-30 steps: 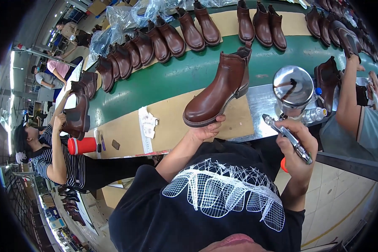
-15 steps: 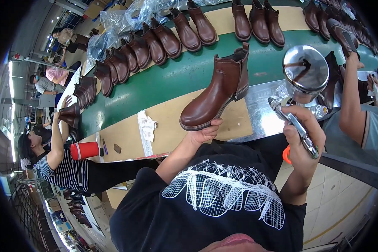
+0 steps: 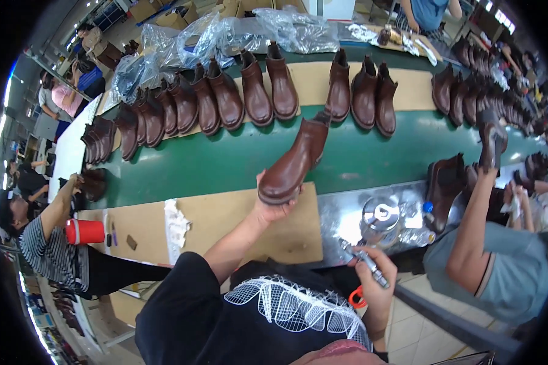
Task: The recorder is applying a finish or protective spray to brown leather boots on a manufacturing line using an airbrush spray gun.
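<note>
My left hand (image 3: 274,210) reaches over the table, closed around the toe and sole of a brown leather ankle boot (image 3: 293,159). The boot is tilted, its toe near me and its shaft pointing up and away. Lower right, my right hand (image 3: 380,291) is wrapped around a metal spray gun (image 3: 372,269). A shiny round metal cup (image 3: 380,214) shows just beyond the gun and seems joined to it. The gun's nozzle points left and away, apart from the boot.
Rows of brown boots (image 3: 224,100) line the green table (image 3: 371,161). Brown cardboard (image 3: 249,240) bears a white cloth (image 3: 176,225); a red container (image 3: 84,232) stands left. Co-workers handle boots: a striped sleeve (image 3: 36,234) left, a grey-green shirt (image 3: 505,267) right. Plastic bags (image 3: 274,30) lie behind.
My view has shifted. The boot has turned so its shaft points farther away. My right hand with the spray gun has come lower and farther from the boot.
</note>
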`<state>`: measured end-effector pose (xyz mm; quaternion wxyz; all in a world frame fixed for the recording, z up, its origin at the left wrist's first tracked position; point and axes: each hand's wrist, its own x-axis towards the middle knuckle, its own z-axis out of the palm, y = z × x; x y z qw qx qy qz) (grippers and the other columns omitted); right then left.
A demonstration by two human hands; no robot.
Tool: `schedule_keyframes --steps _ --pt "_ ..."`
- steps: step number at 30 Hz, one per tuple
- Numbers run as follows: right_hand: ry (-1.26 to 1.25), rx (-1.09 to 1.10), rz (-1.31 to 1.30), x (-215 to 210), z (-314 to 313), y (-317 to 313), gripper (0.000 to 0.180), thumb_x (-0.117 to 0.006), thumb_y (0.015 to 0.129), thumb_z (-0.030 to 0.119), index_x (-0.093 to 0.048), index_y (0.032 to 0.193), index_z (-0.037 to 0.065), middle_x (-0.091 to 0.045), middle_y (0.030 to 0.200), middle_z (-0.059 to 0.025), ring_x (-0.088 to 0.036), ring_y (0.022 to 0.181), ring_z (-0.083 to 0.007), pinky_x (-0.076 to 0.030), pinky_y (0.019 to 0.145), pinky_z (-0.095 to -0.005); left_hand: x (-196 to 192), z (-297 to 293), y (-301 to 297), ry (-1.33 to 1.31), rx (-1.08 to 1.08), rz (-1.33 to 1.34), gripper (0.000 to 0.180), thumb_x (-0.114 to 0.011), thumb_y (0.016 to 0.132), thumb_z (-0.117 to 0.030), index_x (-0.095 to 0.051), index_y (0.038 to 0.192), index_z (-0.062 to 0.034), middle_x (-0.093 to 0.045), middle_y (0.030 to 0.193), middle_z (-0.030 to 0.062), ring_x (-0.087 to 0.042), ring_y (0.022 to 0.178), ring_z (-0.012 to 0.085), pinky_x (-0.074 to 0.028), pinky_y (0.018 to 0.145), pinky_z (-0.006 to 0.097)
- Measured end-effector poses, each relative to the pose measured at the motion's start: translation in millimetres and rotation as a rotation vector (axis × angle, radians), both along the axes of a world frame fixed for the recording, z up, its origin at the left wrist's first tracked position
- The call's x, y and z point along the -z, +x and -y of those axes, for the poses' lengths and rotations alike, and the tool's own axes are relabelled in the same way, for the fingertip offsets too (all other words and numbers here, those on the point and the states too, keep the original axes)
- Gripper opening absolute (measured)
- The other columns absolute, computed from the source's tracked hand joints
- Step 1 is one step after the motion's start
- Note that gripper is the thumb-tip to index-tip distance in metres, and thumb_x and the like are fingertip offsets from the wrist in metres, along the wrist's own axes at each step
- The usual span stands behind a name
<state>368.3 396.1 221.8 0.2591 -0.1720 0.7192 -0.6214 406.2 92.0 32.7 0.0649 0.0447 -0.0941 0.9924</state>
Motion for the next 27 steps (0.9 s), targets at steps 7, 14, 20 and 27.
schedule_keyframes --steps 7,14,20,27 --pt "0.055 0.037 -0.003 3.9 18.6 -8.5 0.023 -0.058 0.087 0.002 -0.065 0.108 -0.003 -0.068 0.085 -0.0076 -0.060 0.077 -0.0089 -0.045 0.072 -0.0219 15.5 102.8 -191.8 -0.020 -0.190 0.310 0.091 -0.048 0.079 -0.074 -0.035 0.146 -0.0141 -0.042 0.141 0.0236 -0.051 0.121 0.0435 -0.052 0.091 0.052" --pt "0.114 -0.030 0.006 16.3 27.9 -17.4 0.024 -0.058 0.086 -0.001 -0.065 0.108 -0.004 -0.068 0.085 -0.0088 -0.063 0.079 -0.0112 -0.045 0.072 -0.0222 48.2 105.7 -227.3 -0.465 -0.280 0.700 0.103 -0.044 0.081 -0.078 -0.018 0.154 -0.0104 -0.034 0.149 0.0258 -0.045 0.129 0.0449 -0.040 0.104 0.051" --pt "0.194 -0.070 -0.007 6.4 25.5 -14.3 0.024 -0.057 0.085 -0.002 -0.065 0.108 -0.004 -0.069 0.086 -0.0089 -0.063 0.080 -0.0111 -0.045 0.073 -0.0223 53.9 126.3 -214.3 -0.713 -0.728 1.117 0.084 -0.066 0.080 -0.060 -0.044 0.135 0.0001 -0.057 0.128 0.0171 -0.060 0.107 0.0331 -0.046 0.092 0.047" --pt "0.150 0.002 0.104 -11.5 29.8 8.0 0.023 -0.056 0.085 -0.003 -0.065 0.107 -0.004 -0.068 0.086 -0.0085 -0.066 0.082 -0.0134 -0.048 0.076 -0.0243 30.4 148.9 -216.4 -0.515 -0.552 1.036 0.069 -0.077 0.073 -0.048 -0.055 0.124 -0.0076 -0.063 0.112 0.0118 -0.062 0.097 0.0316 -0.048 0.098 0.046"
